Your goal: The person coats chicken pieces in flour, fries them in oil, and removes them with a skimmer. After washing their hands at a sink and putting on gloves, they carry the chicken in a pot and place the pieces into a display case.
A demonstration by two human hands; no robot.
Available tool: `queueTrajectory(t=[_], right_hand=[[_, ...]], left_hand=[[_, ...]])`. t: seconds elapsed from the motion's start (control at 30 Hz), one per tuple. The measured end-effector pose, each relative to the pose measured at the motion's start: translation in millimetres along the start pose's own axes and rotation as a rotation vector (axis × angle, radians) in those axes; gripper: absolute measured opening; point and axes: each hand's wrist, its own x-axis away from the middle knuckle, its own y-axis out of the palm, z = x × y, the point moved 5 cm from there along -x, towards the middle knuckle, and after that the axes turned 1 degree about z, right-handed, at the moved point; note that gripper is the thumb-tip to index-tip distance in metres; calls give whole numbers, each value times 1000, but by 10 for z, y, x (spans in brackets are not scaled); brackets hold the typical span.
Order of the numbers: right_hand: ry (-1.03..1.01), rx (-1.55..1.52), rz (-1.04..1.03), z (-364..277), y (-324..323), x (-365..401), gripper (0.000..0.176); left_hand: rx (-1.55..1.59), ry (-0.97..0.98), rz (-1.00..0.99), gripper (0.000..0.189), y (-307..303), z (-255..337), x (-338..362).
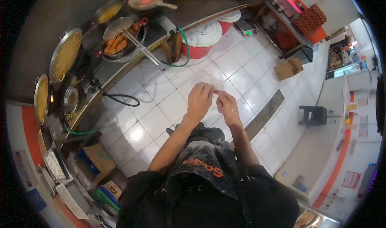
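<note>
My left hand (200, 101) and my right hand (227, 106) are close together in front of my chest, above the tiled floor. Fingers on both hands are closed in a pinch. From between them a thin, see-through sheet, apparently a clear plastic bag (211, 78), spreads out on the far side. Its edges are faint against the white tiles, so its full shape is hard to make out. The fingertips of the two hands nearly meet.
A counter at the left carries wide pans of oil (66, 55) and a strainer (120, 29) over fried pieces (116, 44). Beyond the hands stand a red bucket with a white lid (202, 35), a scale (246, 28), a cardboard box (288, 68) and a black stool (313, 115).
</note>
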Motion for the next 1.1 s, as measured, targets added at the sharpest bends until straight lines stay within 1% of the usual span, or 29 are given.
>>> queueTrajectory(t=[0.03,0.07,0.1,0.17,0.2,0.27,0.3,0.37,0.4,0.47,0.5,0.57,0.6,0.67,0.7,0.77,0.8,0.87,0.9,0.93,0.97,1.0,1.03,1.07,1.1], right_hand=[[47,-338,-79,277,-157,-128,28],[93,-676,-162,406,-251,-207,28],[92,-678,-155,366,-277,-203,28],[150,-892,123,279,-331,-213,31],[146,-895,132,380,-388,-268,31],[58,-1043,110,599,-522,-427,39],[54,-1047,118,544,-542,-392,39],[59,-1154,138,265,-518,-319,53],[48,-1160,144,170,-528,-302,53],[-178,-1217,96,-40,-609,-263,62],[-190,-1222,107,-47,-665,-245,62],[-195,-1269,34,-68,-741,-209,65],[-207,-1270,44,-74,-798,-218,65],[-137,-1347,53,-7,-845,-256,64],[-145,-1351,61,99,-877,-305,64],[-252,-1190,222,312,-1014,-450,64],[-257,-1194,231,317,-1002,-429,64],[-237,-1027,321,293,-1055,-411,64],[-168,-1066,231,113,-1070,-346,69],[-187,-1146,157,-15,-998,-278,74],[-244,-1220,105,-154,-1059,-244,79],[-271,-1222,128,-156,-1081,-225,79],[-222,-1207,138,-120,-1065,-238,84],[-170,-1191,142,-93,-1065,-260,88],[-184,-1195,150,-106,-1088,-263,88]], left_hand=[[11,60,-14,14,71,85,17],[19,119,-27,15,137,161,27],[39,161,-23,16,176,266,34],[71,141,-31,16,332,315,55],[100,119,-35,16,416,335,62],[121,128,-52,17,551,383,36],[132,126,-67,18,602,415,39],[144,147,-105,19,673,518,23],[152,158,-138,20,714,573,22],[170,195,-157,21,792,664,20],[185,221,-168,22,834,711,14],[218,224,-175,20,902,761,-18],[241,213,-170,18,936,781,-37],[240,230,-198,18,1002,831,-25],[229,242,-219,18,1032,853,-23],[262,260,-242,20,1069,901,-59],[291,264,-266,21,1073,928,-36],[269,266,-300,19,1101,947,-17],[246,265,-327,17,1146,973,-32],[273,299,-330,17,1128,1022,-27],[286,272,-331,14,1174,1104,-88],[264,203,-331,12,1143,1107,-67],[276,223,-343,12,1149,1147,-60],[292,188,-325,9,1149,1148,-80],[304,148,-305,8,1143,1150,-105]])
